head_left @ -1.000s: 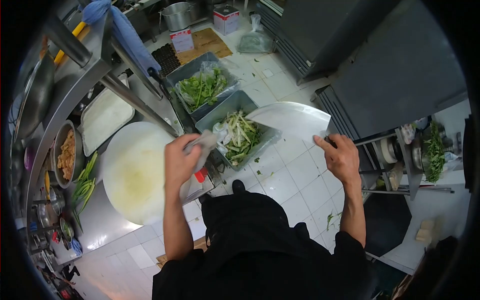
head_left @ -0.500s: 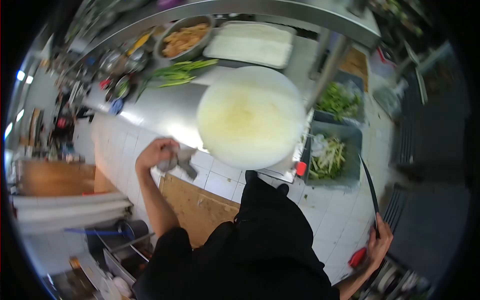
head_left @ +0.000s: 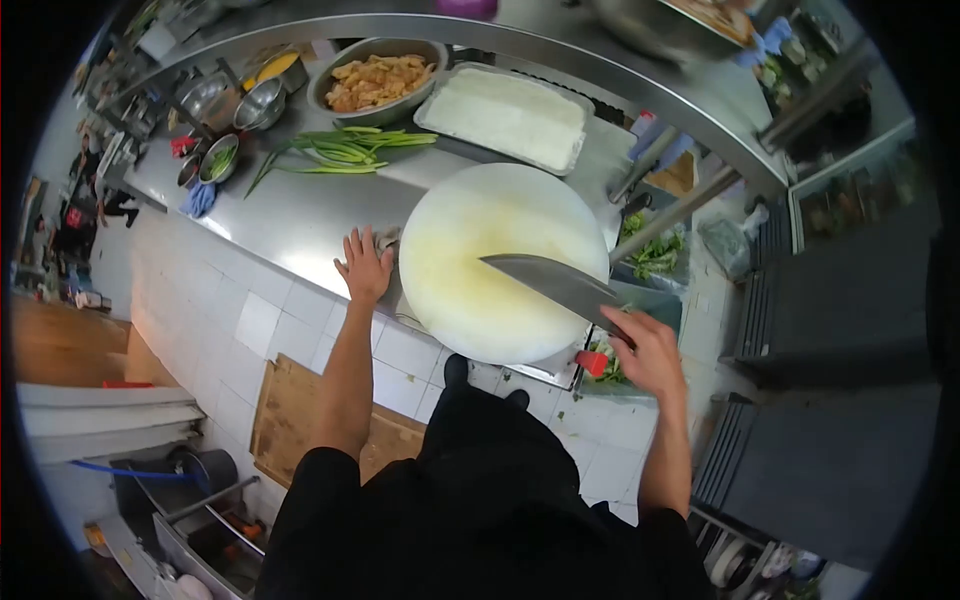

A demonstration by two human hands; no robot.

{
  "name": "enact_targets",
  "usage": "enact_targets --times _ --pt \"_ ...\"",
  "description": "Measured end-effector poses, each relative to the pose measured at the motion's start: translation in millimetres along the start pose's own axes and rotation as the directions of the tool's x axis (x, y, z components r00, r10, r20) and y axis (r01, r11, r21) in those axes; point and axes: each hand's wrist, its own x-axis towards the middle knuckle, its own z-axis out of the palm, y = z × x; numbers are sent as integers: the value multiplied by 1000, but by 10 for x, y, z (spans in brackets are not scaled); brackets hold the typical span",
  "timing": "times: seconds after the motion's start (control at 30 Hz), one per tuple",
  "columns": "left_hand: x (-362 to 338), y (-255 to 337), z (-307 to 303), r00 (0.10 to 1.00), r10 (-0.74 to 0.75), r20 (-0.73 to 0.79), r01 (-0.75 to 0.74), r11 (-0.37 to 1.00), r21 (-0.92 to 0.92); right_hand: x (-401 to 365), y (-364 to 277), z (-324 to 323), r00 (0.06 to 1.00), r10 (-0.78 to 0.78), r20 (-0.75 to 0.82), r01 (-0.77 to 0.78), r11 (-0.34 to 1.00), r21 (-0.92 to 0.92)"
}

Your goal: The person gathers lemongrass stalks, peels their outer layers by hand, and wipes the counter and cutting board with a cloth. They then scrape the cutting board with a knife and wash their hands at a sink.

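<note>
In the head view my right hand [head_left: 648, 352] grips a large kitchen knife [head_left: 560, 287] by its handle. The broad blade points left and lies over the round white cutting board [head_left: 500, 220], whose middle is stained yellow. My left hand [head_left: 366, 268] is open, fingers spread, at the counter's front edge just left of the board. A crumpled greyish cloth [head_left: 388, 241] sits right beside its thumb, against the board's rim. Behind the board, several green onions [head_left: 345, 148] lie on the steel counter [head_left: 300, 212].
At the back stand a bowl of raw meat pieces [head_left: 378, 82] and a white-filled tray [head_left: 510, 112]. Small metal bowls [head_left: 260, 103] and a blue cloth [head_left: 199, 199] are at left. A steel shelf [head_left: 560, 45] crosses above. Bins of green trimmings [head_left: 655, 252] stand right.
My right hand has brought the knife from the far right to over the board. My left hand has moved to the counter edge and let go of the cloth.
</note>
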Motion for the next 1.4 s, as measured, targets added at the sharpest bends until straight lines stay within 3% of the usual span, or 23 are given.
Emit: enact_targets --times 0.07,0.13,0.17,0.23,0.3,0.37,0.43,0.47,0.5,0.53,0.57,0.63,0.73,0.87,0.93,1.0,1.07,1.13,1.17,1.23,1.27,1.37,1.4 --pt "25 -70 -74 997 -31 -74 17 983 -181 326 206 347 992 -116 -40 114 992 -60" --pt "-143 -285 -157 927 50 -372 -216 881 -421 620 318 698 959 -277 -66 271 959 -83" --pt "-369 -325 -260 906 -63 -419 -153 873 -464 705 408 811 934 -341 -110 318 931 -179" --pt "-942 -497 -354 862 -281 -421 -56 774 -631 789 489 930 907 -392 -150 340 896 -285" --pt "-1689 -757 -330 835 -529 -151 250 609 -752 808 567 941 906 -407 -117 354 879 -319" --pt "-2692 -1411 263 812 -583 -27 432 631 -644 771 233 814 910 -388 -144 328 889 -321" --pt "-3877 -1685 488 756 -601 260 654 674 -343 582 -105 797 934 -310 -180 309 950 -33" --pt "-4444 -1619 529 647 -672 361 758 619 -205 388 -228 846 979 -202 -10 184 870 458" --pt "-5015 -1527 536 509 -730 456 835 548 -54 163 -363 930 958 -156 239 -99 602 792" --pt "-5563 -1463 640 404 -735 544 883 468 -23 -48 -550 1034 815 -367 448 -360 284 888" --pt "-6016 -1374 702 310 -718 623 918 396 0 -254 -732 1112 610 -601 517 -647 0 763" --pt "-6468 -781 561 21 -775 631 975 -125 -186 -716 -697 1538 316 -707 633 -894 0 447" --pt "-6717 -257 497 -144 -783 605 868 -394 -304 -1151 -252 2275 -5 -665 746 -971 -173 -162" --pt "-6705 -285 506 -169 -810 562 826 -428 -367 -1146 -403 2630 -139 -713 687 -969 -46 -244" --pt "-6680 -656 710 -6 -920 392 802 -238 -547 -1164 -356 3045 -263 -606 751 -963 114 -246" --pt "-6287 -969 464 63 -976 208 860 -53 -508 -1178 -96 3703 -362 -597 716 -924 128 -360" --pt "-5928 -1351 284 122 -980 156 782 -2 -623 -1156 155 4350 -467 -399 789 -877 95 -471" --pt "-5664 -1771 80 285 -953 107 670 119 -732 -991 -204 4308 -280 5 960 -872 417 -256" --pt "-5562 -1913 -90 266 -959 100 664 107 -741 -905 -102 4556 -170 101 980 -873 447 -197" --pt "-5488 -2107 -451 373 -927 -31 508 232 -830 -551 -77 4872 35 234 972 -878 471 -82" --pt "-5585 -2245 -489 361 -932 -25 508 219 -833 -378 -198 4867 122 278 953 -885 466 -23" --pt "-5847 -2758 -463 348 -936 44 471 135 -872 186 -538 5168 210 303 930 -822 570 0" --pt "-5980 -2842 -413 243 -966 92 490 40 -871 348 -743 5135 289 262 921 -757 652 52"
